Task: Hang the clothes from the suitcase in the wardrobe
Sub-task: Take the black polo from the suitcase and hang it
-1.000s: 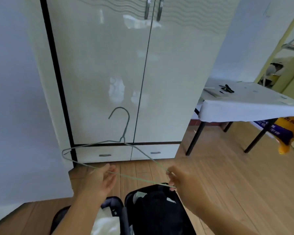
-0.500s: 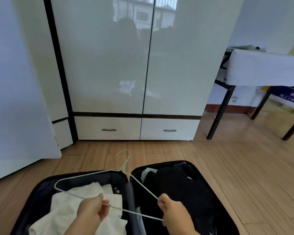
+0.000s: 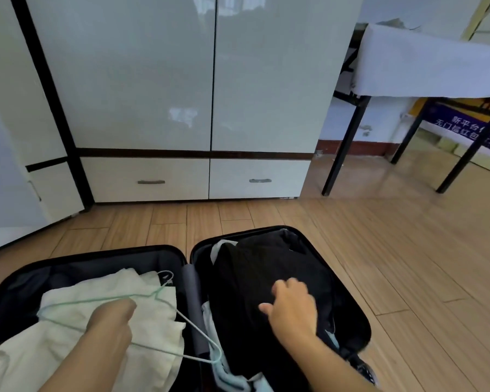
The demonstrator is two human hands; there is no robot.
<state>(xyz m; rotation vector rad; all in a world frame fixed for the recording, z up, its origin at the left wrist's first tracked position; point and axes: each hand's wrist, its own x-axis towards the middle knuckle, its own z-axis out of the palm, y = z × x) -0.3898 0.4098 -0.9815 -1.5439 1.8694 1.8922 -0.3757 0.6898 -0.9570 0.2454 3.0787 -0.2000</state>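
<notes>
My right hand (image 3: pixel 292 309) has let go of the hanger (image 3: pixel 164 295) and reaches, fingers loosely spread, onto the black clothes (image 3: pixel 255 278) in the open suitcase (image 3: pixel 351 315). My left hand (image 3: pixel 111 326) alone holds the hanger over the white clothes (image 3: pixel 68 335); picking a garment comes next, and the wardrobe (image 3: pixel 210 80) doors are closed.

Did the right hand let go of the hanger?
Yes. The right hand has left the hanger and moved right, over the black clothes in the suitcase.
</notes>
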